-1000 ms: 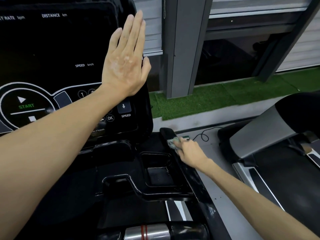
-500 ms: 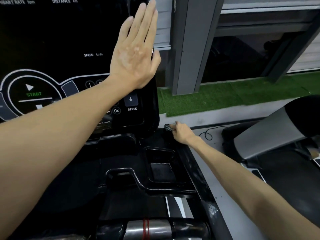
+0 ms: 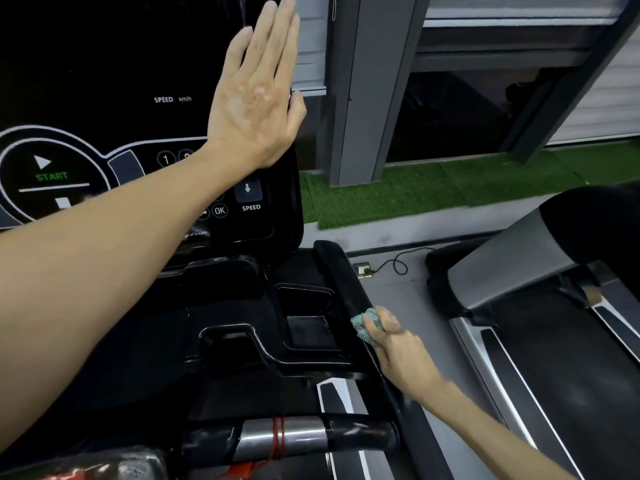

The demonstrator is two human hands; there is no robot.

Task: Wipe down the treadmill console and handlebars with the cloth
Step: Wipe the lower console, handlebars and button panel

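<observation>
The black treadmill console (image 3: 104,81) fills the upper left, showing START, SPEED and OK markings. My left hand (image 3: 254,95) lies flat on its right side with straight fingers pointing up. Below it the tray has a recessed cup pocket (image 3: 306,320). The black right handlebar (image 3: 341,275) runs from beside the console toward me. My right hand (image 3: 398,348) grips a small teal patterned cloth (image 3: 363,323) and holds it against the handlebar about halfway along. Most of the cloth is hidden in my fist.
A chrome front grip bar with a red band (image 3: 280,438) crosses the bottom. A second treadmill (image 3: 519,271) stands to the right. Between them the grey floor holds a socket and cable (image 3: 381,268). Green turf (image 3: 433,192) and a grey pillar (image 3: 360,88) lie beyond.
My right hand has slid the cloth back along the handlebar from its far end toward me. My left hand stays flat on the console.
</observation>
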